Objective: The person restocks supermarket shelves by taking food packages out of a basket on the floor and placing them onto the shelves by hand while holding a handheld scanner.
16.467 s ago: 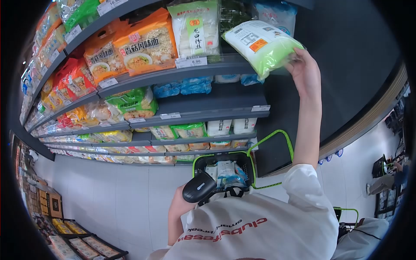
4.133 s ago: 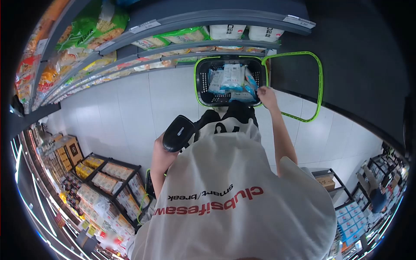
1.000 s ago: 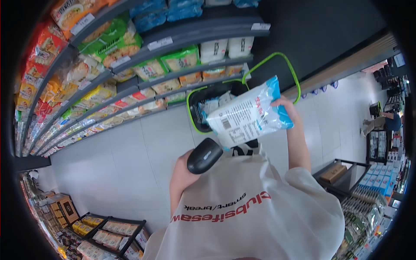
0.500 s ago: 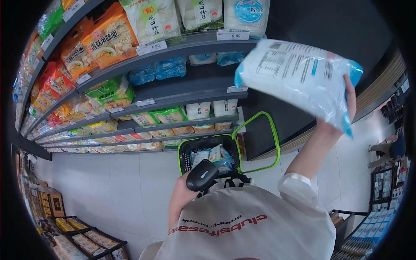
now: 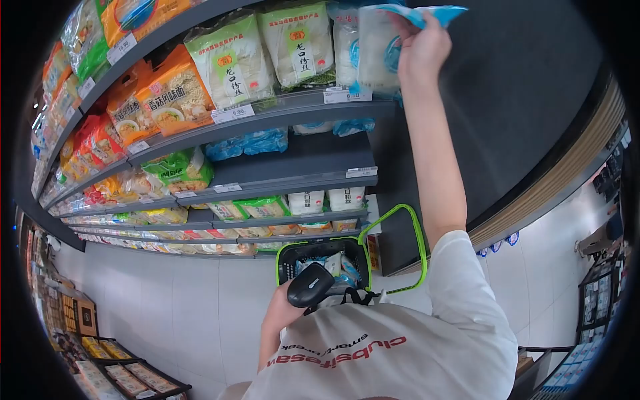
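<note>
My right hand is raised to the upper shelf and grips the blue top edge of a white-and-blue vermicelli bag. The bag hangs upright at the shelf's right end, overlapping a similar bag there. Low in front of my body, my left hand is closed around a black handheld barcode scanner, whose rounded head hides most of my fingers. Just beyond the scanner stands a black shopping basket with a green rim and its handle swung to the right. Blue and white packets lie inside it.
Green-and-white vermicelli bags and orange noodle packs line the upper shelf. Lower shelves carry more packets, including blue ones. A dark panel borders the shelves on the right. Low display racks stand behind at lower left.
My right hand has carried the vermicelli bag up and left, from the side of the shelf to the shelf front. My left hand stays near the basket with the scanner.
</note>
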{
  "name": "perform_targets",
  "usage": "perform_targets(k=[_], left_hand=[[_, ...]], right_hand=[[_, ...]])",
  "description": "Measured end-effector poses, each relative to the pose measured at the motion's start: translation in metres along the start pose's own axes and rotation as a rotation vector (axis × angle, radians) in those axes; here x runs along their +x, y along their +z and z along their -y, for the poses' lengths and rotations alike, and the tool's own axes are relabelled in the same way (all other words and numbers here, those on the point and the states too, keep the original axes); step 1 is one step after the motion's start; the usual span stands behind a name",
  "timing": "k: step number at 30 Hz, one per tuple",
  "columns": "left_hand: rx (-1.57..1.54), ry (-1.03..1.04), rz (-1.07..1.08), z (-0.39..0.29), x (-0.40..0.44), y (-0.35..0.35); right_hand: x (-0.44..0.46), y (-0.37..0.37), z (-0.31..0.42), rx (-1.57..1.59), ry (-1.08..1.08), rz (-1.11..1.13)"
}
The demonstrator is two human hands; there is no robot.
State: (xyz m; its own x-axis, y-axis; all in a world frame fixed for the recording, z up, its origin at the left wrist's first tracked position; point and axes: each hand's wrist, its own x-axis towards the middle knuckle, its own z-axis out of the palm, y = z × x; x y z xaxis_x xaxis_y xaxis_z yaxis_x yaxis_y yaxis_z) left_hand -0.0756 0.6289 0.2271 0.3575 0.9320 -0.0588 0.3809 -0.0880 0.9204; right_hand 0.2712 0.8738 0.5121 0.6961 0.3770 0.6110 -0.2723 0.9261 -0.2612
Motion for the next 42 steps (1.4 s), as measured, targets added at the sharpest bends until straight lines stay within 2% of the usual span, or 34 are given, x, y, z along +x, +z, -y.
perform_targets(k=[1, 3, 6, 9, 10, 13, 14, 17, 18, 21, 22, 25, 26, 29, 30, 33, 35, 37, 39, 42], left_hand=[[0.011, 0.002, -0.007, 0.002, 0.003, -0.001], [-0.008, -0.042, -0.012, -0.004, 0.004, -0.004], [-0.032, 0.004, -0.049, 0.000, 0.008, -0.006], [-0.016, 0.022, -0.051, 0.000, 0.009, -0.009], [-0.005, 0.017, -0.042, 0.000, 0.012, -0.011], [-0.044, -0.022, -0.022, 0.002, 0.016, -0.013], [-0.044, 0.003, -0.020, 0.007, 0.020, -0.014], [-0.051, 0.044, -0.002, 0.020, 0.028, -0.013], [-0.059, 0.039, 0.007, 0.019, 0.031, -0.013], [-0.052, 0.021, 0.026, 0.015, 0.035, -0.014], [-0.046, 0.018, 0.028, 0.014, 0.036, -0.015], [-0.047, 0.050, 0.030, 0.018, 0.037, -0.015], [-0.054, 0.046, 0.037, 0.018, 0.038, -0.016], [-0.066, 0.029, 0.051, 0.020, 0.038, -0.019], [-0.067, 0.024, 0.051, 0.019, 0.038, -0.021], [-0.065, 0.030, 0.016, 0.026, 0.038, -0.023], [-0.066, 0.028, 0.005, 0.029, 0.036, -0.025], [-0.069, 0.025, 0.011, 0.024, 0.037, -0.029], [-0.049, 0.013, 0.023, 0.026, 0.037, -0.033], [-0.025, 0.000, 0.033, 0.034, 0.038, -0.036]], right_hand=[[-0.001, -0.006, -0.008, -0.111, 0.144, 0.059], [-0.001, 0.000, -0.026, -0.110, 0.052, 0.100], [0.014, -0.005, -0.045, -0.128, 0.098, 0.108], [0.012, 0.016, -0.032, -0.125, 0.069, -0.179], [0.010, 0.025, -0.033, -0.057, -0.034, -0.237], [0.019, 0.003, -0.049, -0.333, 0.134, -0.142], [0.025, -0.004, -0.073, -0.329, -0.021, -0.163], [0.010, 0.005, -0.068, -0.638, -0.003, -0.133], [0.012, 0.004, -0.074, -0.726, -0.143, -0.155], [0.024, -0.001, -0.078, -0.752, 0.096, -0.096], [0.028, 0.001, -0.070, -0.697, 0.250, -0.054], [0.049, -0.001, -0.064, -0.311, 0.487, 0.201], [0.059, 0.004, -0.054, -0.375, 0.617, 0.191], [0.063, 0.011, -0.014, -0.500, 0.783, 0.317], [0.061, 0.003, 0.002, -0.678, 0.740, 0.514], [0.036, -0.024, 0.020, -1.366, -0.027, 0.698], [-0.006, -0.045, 0.020, -1.644, -0.596, 0.476], [-0.031, -0.062, 0.011, -1.680, -0.613, 0.446], [-0.034, -0.082, -0.005, -1.365, -0.276, 0.508], [-0.022, -0.087, -0.014, -1.272, -0.133, 0.563]])
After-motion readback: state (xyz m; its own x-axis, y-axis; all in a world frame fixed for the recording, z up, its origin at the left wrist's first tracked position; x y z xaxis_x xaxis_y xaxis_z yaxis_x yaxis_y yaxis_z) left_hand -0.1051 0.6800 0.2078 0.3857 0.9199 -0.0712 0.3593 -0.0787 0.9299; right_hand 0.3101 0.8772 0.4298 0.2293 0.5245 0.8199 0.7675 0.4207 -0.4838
